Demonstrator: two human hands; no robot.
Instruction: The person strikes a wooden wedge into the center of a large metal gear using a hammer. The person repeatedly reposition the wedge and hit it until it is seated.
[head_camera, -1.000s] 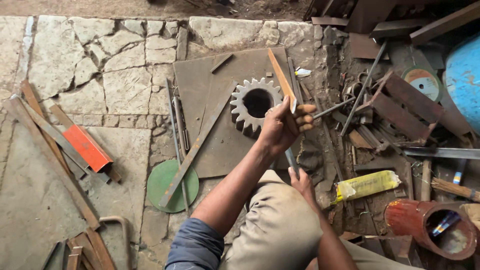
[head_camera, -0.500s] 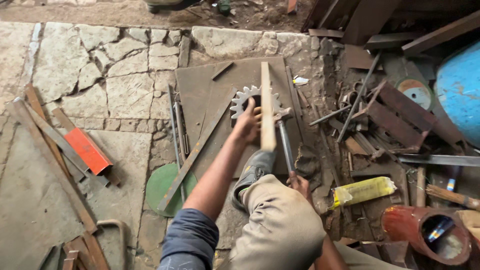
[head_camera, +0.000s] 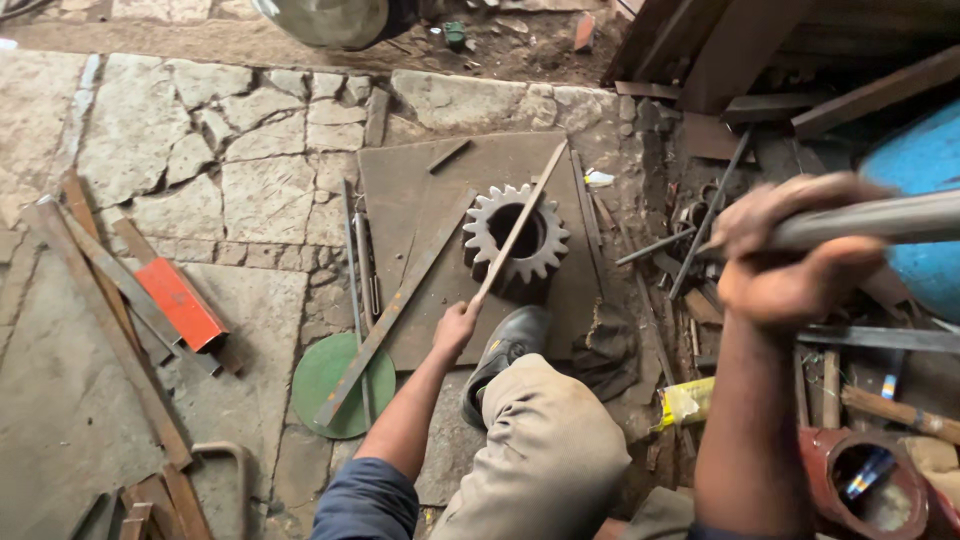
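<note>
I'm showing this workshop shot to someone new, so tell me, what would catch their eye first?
Likely the pale toothed gear standing on the rusty steel plate in the middle, with a long thin stick laid across it from the left hand. Next, the right hand raised close to the camera, gripping a grey metal bar. A red-orange block and a green disc stand out on the stone floor at left.

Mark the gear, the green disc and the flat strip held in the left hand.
gear (head_camera: 487, 215): head view, on its toothed rim at upper left.
green disc (head_camera: 318, 385): head view, on its bare left part.
flat strip (head_camera: 520, 222): head view, mid-length, crossing the gear.
</note>
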